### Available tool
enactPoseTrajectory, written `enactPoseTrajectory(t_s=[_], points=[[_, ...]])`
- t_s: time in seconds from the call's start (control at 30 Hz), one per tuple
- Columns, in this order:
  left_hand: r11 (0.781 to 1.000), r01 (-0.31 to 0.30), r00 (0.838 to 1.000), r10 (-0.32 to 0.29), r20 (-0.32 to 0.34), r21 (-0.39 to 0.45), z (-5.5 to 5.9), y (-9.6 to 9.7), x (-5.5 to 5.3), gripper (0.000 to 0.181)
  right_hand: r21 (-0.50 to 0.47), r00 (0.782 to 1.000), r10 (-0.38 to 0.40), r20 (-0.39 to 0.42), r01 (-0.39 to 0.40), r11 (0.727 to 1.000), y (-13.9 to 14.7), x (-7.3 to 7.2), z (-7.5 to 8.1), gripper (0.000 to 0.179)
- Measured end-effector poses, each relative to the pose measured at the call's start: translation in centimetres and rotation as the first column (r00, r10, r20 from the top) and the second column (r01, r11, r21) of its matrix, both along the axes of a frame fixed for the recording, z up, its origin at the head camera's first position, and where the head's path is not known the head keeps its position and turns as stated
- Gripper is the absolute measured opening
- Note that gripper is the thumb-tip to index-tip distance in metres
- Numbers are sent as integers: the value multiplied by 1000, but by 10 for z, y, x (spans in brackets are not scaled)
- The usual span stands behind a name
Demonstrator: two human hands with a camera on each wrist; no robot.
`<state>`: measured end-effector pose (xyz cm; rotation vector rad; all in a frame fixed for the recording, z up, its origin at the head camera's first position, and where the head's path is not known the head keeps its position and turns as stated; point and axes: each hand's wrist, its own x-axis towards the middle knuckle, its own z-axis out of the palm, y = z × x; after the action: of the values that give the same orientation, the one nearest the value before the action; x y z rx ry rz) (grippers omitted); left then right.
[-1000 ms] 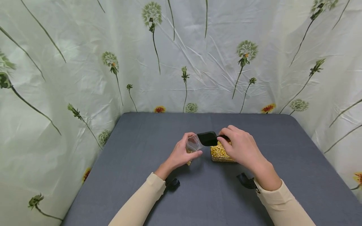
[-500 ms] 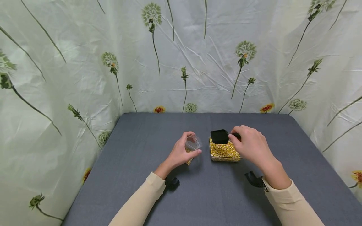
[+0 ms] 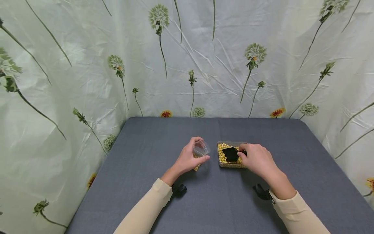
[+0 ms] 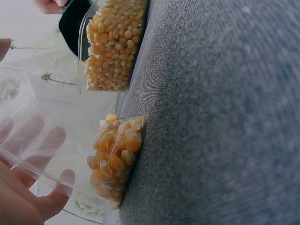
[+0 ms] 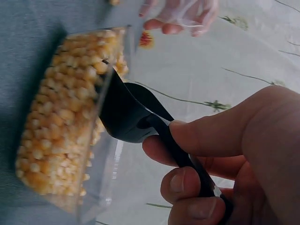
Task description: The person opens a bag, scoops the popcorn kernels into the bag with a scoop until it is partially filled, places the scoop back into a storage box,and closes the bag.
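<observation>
My left hand (image 3: 184, 160) holds a clear plastic bag (image 3: 202, 149) by its gaping mouth, fingers and thumb spread around it. In the left wrist view, yellow corn kernels (image 4: 115, 161) fill the bag's bottom, which sits on the cloth. My right hand (image 3: 258, 160) grips the handle of a black scoop (image 3: 230, 155). The right wrist view shows the scoop's blade (image 5: 124, 110) tipped down, its front edge among the kernels (image 5: 61, 112) in a clear rectangular container (image 3: 230, 165). Those kernels hide the blade's tip.
A dark grey cloth (image 3: 146, 143) covers the table. Behind and beside it hangs a pale curtain (image 3: 222, 81) printed with dandelions. The container stands just right of the bag. Dark wrist-worn devices stick out below both cuffs, the left one (image 3: 180, 190) close over the cloth.
My right hand has moved the scoop rightward from beside the bag's mouth, then down into the container's corn. The left hand and bag have stayed in place.
</observation>
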<state>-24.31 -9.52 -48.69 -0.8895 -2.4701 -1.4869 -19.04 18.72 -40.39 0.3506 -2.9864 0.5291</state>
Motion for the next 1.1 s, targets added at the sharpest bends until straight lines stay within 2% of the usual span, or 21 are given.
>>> enactPoseTrajectory(t_s=[0.13, 0.3, 0.57, 0.8, 1.1], points=[[1000, 10, 1000, -10, 3, -1, 1, 1, 0, 69, 14, 1000, -5, 5, 5, 1000, 0, -2, -8, 6], [1000, 13, 1000, -13, 8, 1, 2, 2, 1, 68, 0, 1000, 1, 10, -1, 1000, 2, -3, -11, 8], [1000, 17, 1000, -17, -4, 11, 1, 1, 2, 69, -25, 999, -11, 38, 12, 1000, 17, 3, 7, 18], [1000, 22, 1000, -22, -11, 13, 1, 1, 1, 66, 28, 999, -22, 36, 21, 999, 33, 4, 26, 18], [1000, 23, 1000, -23, 6, 1, 0, 1, 2, 65, 80, 996, -15, 83, 8, 997, 38, -1, 30, 17]])
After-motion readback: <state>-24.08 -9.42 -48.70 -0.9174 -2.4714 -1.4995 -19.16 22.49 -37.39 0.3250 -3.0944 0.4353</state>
